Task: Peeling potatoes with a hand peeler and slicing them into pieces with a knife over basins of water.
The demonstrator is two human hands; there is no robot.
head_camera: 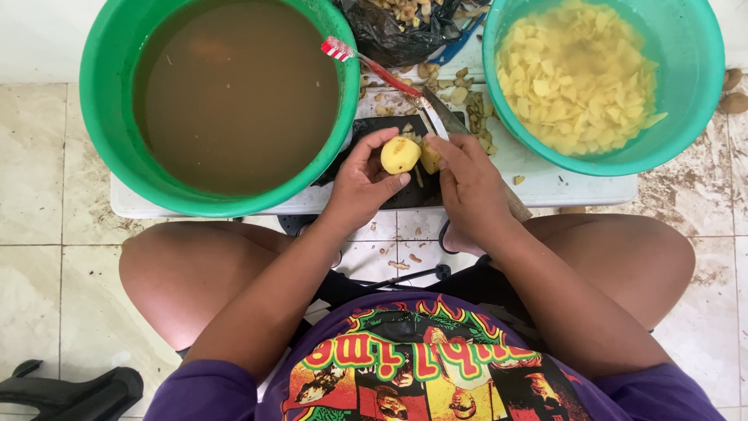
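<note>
Head camera looks down at centre frame, where the left hand (360, 183) pinches a peeled potato (400, 154) between thumb and fingertips. Just beside it the right hand (470, 187) is closed around a knife (441, 117), blade pointing up-frame. A green basin of brown water (226, 97) fills the upper left; a teal basin of cut potato (592, 78) the upper right.

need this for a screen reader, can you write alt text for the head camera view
Seen from above, a seated person's left hand holds a peeled potato while the right hand works a knife against it over a dark cutting board. Left is a green basin of murky brown water, right a teal basin of cut potato pieces.
</note>
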